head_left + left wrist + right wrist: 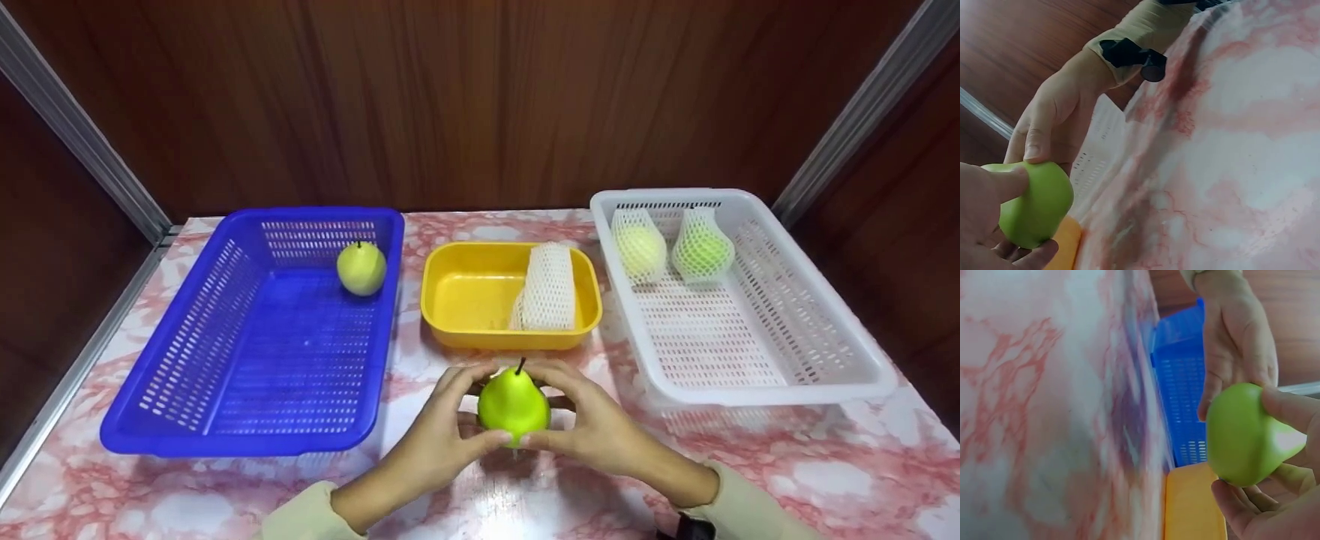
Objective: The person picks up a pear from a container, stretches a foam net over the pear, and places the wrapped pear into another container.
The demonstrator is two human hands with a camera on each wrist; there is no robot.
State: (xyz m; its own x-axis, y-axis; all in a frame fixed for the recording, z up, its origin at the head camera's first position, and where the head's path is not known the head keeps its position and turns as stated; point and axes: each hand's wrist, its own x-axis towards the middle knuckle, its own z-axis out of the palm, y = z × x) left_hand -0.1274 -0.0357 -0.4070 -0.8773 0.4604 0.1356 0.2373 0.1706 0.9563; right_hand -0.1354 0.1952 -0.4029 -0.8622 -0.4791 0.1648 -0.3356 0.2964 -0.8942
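Observation:
Between both hands, a bright green pear (514,409) is held upright above the table, its dark stem pointing up. My left hand (447,424) grips it from the left, thumb on the near side. From the right, my right hand (592,420) grips the same pear, and the two thumbtips almost meet low on its front. Both wrist views show fingers around the pear (1039,205), whose body (1238,436) is bare and smooth. Just beyond the hands stands a yellow container (469,300) with white foam net sleeves (551,289) lying at its right end.
At left, a blue basket (300,360) holds one yellow-green pear (361,268) near its back right corner. A white basket (757,394) on the right contains a pale yellow fruit (640,251) and a green pear (703,253), both in foam nets. Wood-patterned panels (480,105) enclose the marbled table.

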